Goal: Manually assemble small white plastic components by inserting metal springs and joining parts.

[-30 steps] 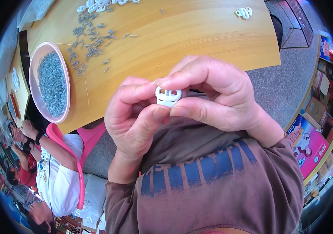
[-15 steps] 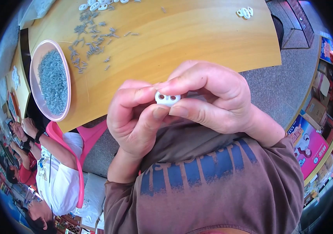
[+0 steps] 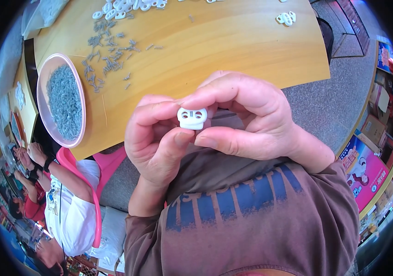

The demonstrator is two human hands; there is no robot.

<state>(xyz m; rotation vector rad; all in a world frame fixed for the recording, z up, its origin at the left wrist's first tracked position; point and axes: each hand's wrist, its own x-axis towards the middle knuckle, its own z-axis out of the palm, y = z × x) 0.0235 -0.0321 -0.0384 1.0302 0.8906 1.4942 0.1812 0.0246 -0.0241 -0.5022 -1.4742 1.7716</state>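
Between my two hands, in front of my chest, is a small white plastic two-hole cord lock (image 3: 192,119). Its two holes face up toward me, and a small grey spring shows between them. My left hand (image 3: 153,140) has it pinched, index finger at its upper left and thumb at its lower left. My right hand (image 3: 256,115) closes on it from the other side, with the index fingertip at its top edge and the thumb near its lower right corner. The other fingers of both hands curl behind and are partly hidden.
A pink oval bowl (image 3: 84,112) full of small metal springs (image 3: 63,103) stands at the table's left. Loose springs (image 3: 111,57) lie scattered beside it. White cord-lock parts (image 3: 113,10) are heaped at the far edge, with several more (image 3: 286,18) at far right. A person in white (image 3: 74,207) sits at left.
My thumbs have moved down from the front of the cord lock. More of its lower part now shows, and it looks taller than before. Both hands have shifted slightly left.
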